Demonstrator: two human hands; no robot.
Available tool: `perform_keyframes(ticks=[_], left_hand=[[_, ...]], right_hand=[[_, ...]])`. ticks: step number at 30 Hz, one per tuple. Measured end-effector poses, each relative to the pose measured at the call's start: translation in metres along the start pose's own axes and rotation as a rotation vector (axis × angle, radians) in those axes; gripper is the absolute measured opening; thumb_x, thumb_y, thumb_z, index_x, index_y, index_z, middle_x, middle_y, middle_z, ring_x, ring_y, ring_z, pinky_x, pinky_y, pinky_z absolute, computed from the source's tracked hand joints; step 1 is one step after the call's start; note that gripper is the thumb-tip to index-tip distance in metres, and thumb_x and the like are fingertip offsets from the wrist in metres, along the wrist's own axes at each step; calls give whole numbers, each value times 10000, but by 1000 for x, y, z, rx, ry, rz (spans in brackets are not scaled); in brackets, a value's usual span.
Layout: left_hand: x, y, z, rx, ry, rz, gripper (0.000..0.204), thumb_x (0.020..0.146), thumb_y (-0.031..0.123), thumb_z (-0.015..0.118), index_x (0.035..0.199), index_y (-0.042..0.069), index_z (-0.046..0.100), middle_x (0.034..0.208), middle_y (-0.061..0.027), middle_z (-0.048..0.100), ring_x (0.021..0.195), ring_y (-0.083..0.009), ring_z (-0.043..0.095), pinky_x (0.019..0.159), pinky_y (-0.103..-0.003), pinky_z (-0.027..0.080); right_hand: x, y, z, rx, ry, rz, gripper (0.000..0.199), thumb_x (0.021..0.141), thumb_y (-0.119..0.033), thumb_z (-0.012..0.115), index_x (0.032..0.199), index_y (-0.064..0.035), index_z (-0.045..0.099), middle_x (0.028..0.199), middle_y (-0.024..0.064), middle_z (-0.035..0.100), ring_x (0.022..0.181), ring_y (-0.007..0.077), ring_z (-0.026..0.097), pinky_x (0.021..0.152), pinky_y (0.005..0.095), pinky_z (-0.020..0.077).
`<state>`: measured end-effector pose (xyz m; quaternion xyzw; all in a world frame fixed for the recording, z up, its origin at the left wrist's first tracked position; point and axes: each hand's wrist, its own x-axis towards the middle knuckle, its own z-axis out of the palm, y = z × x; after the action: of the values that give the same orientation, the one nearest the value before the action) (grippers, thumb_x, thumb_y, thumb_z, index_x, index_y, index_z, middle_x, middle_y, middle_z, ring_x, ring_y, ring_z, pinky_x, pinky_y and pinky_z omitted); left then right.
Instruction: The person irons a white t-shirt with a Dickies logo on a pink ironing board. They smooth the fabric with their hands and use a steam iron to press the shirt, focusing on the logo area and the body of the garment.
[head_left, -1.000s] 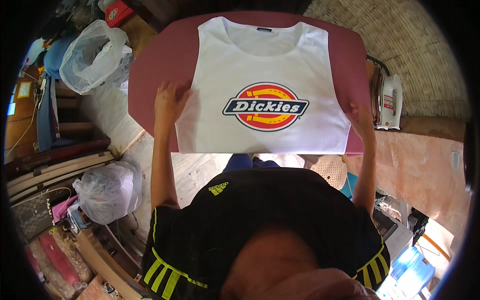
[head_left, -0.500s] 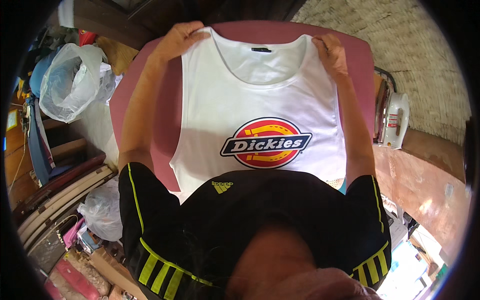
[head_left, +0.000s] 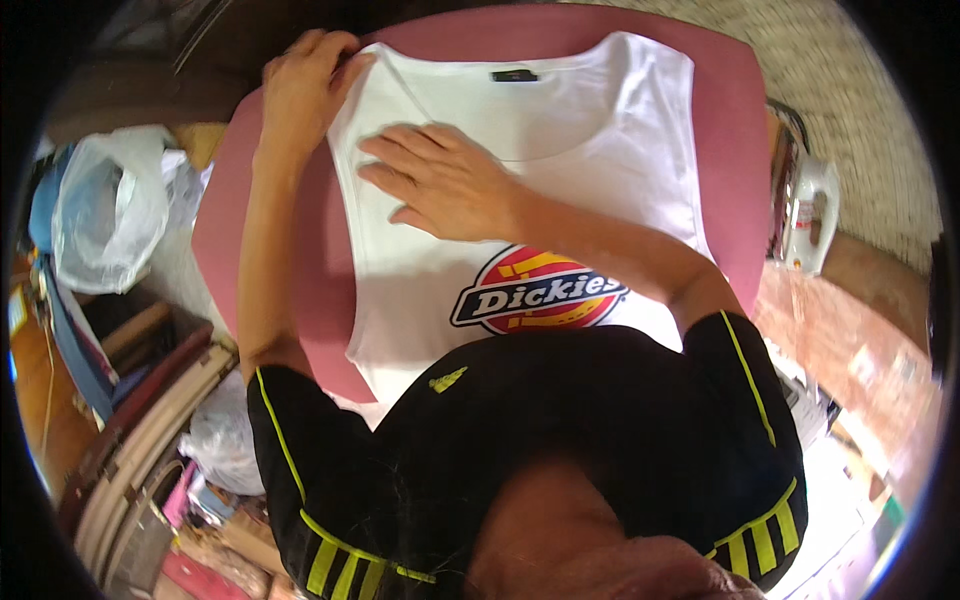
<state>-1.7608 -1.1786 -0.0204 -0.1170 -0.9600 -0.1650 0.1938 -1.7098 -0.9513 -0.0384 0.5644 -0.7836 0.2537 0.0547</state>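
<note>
A white sleeveless tank top [head_left: 640, 190] with a red, yellow and dark-blue chest print lies spread flat, neck end away from me. It rests on a maroon padded board [head_left: 735, 210]. At the far left shoulder strap, my left hand [head_left: 305, 95] pinches the fabric between thumb and fingers. My right hand [head_left: 440, 180] reaches across the garment and lies flat on its left half below the neckline, fingers stretched out, holding nothing. The shirt's near hem is hidden behind my body.
A white clothes iron [head_left: 812, 215] stands off the board's right edge, above a brown panel [head_left: 850, 330]. Clear plastic bags [head_left: 110, 210] sit at the left, with stacked boards [head_left: 150, 430] lower down. A woven mat wall [head_left: 850, 90] is at the far right.
My right hand has let go of the right shoulder strap and moved left onto the tank top's front, opening flat. My left hand stays at the left strap.
</note>
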Motion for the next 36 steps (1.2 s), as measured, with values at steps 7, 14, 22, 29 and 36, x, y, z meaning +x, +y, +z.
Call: perform_keyframes(ticks=[7, 14, 22, 29, 36], left_hand=[[-90, 121, 19, 133, -106, -70, 708, 965, 438, 525, 1479, -5, 324, 1537, -242, 316, 1408, -463, 283, 1109, -590, 227], [-74, 167, 47, 258, 46, -48, 673, 946, 449, 558, 1457, 45, 392, 1527, -235, 338, 1415, -446, 285, 1096, -598, 235], [26, 315, 165, 15, -177, 126, 732, 945, 430, 517, 1460, -55, 328, 1585, -231, 208, 1457, -434, 186, 1184, -543, 162], [44, 305, 172, 101, -59, 11, 796, 933, 495, 513, 1480, -46, 308, 1569, -231, 261, 1465, -395, 205, 1185, -516, 165], [39, 313, 162, 122, -47, 16, 783, 929, 498, 518, 1467, -41, 333, 1552, -225, 299, 1456, -403, 226, 1180, -520, 176]], right_hand=[[-2, 101, -37, 142, 172, -47, 284, 946, -200, 586, 1161, -20, 629, 1234, 172, 625, 1147, 289, 601, 945, 372, 486], [-153, 137, -133, -257, 222, 360, 303, 888, -73, 532, 1176, -75, 627, 1237, 117, 630, 1170, 311, 565, 983, 401, 452], [-198, 163, -200, -235, 340, 317, 337, 877, -86, 579, 1211, -56, 624, 1176, 178, 653, 1090, 355, 607, 949, 432, 482], [-442, 153, -271, -916, 342, 825, 356, 912, -253, 643, 1148, 8, 588, 1185, 194, 595, 903, 377, 635, 747, 429, 520], [-422, 177, -294, 440, 498, 1169, 315, 940, -375, 660, 977, -66, 611, 685, -25, 543, 486, 40, 414, 447, 225, 338]])
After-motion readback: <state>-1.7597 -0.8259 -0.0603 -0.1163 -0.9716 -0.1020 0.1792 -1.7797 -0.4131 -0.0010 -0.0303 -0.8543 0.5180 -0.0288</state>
